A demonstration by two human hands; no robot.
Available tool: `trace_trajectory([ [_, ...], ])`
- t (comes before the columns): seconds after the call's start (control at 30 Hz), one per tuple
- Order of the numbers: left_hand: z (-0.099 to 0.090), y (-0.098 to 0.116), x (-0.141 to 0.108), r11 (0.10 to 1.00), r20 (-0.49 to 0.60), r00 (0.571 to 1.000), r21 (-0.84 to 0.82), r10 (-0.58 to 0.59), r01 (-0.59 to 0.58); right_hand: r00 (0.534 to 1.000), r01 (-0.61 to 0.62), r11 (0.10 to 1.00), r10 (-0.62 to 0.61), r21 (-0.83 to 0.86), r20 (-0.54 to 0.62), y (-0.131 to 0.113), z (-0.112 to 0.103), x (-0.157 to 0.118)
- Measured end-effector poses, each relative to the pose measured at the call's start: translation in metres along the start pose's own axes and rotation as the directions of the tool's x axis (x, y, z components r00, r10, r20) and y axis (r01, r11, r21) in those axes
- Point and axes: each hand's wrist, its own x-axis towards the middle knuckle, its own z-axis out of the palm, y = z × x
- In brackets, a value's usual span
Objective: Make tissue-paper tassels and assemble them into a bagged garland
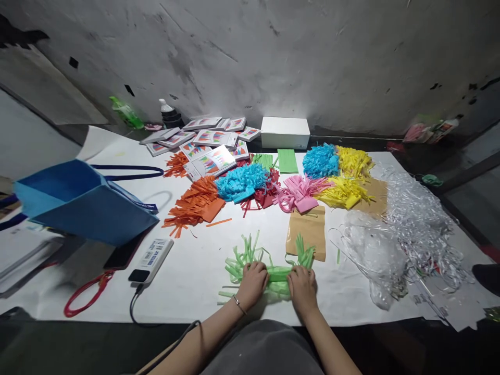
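Observation:
Green fringed tissue paper [278, 273] lies across the white table sheet [203, 281] close to my body. Its cut strips fan out past both my hands, and the uncut middle band stretches between them. My left hand [254, 281], with a bracelet at the wrist, has its fingers curled over the band's left part. Over its right end my right hand [302, 286] is curled in the same way. My thumbs are mostly hidden. Just beyond my right hand lies a flat brown paper piece [307, 226], partly under the green strips.
Fringed paper bundles in orange [199, 203], blue [241, 182], pink [299, 190] and yellow [346, 190] lie farther back. Printed flat boxes [214, 138] and a white box [285, 133] stand behind. A blue bag [84, 205] is left; clear plastic [377, 255] and shiny strands [420, 229] right.

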Motion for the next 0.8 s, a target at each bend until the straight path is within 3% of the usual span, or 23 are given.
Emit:
trace_trajectory([
  [0.2,0.002,0.007,0.014,0.991,0.006,0.992,0.047,-0.129,0.128,0.999,-0.041,0.998,0.041,-0.041,0.004,-0.007,-0.006,0.023],
  [0.4,-0.001,0.004,0.017,0.990,0.049,0.989,0.024,-0.140,0.139,0.987,0.158,0.987,-0.159,0.042,0.032,-0.002,-0.010,0.003],
  [0.53,-0.003,0.003,0.018,0.989,0.070,0.986,0.003,-0.149,0.149,0.996,-0.023,1.000,0.023,0.007,-0.081,-0.002,-0.005,-0.007],
  [0.7,-0.004,0.003,0.018,0.988,0.065,0.986,-0.004,-0.155,0.155,0.992,0.107,0.994,-0.105,0.014,-0.074,-0.012,0.002,-0.001],
  [0.8,-0.005,0.002,0.017,0.989,0.066,0.987,-0.007,-0.148,0.149,0.998,0.029,0.999,-0.032,-0.041,-0.056,-0.011,-0.003,0.001],
])
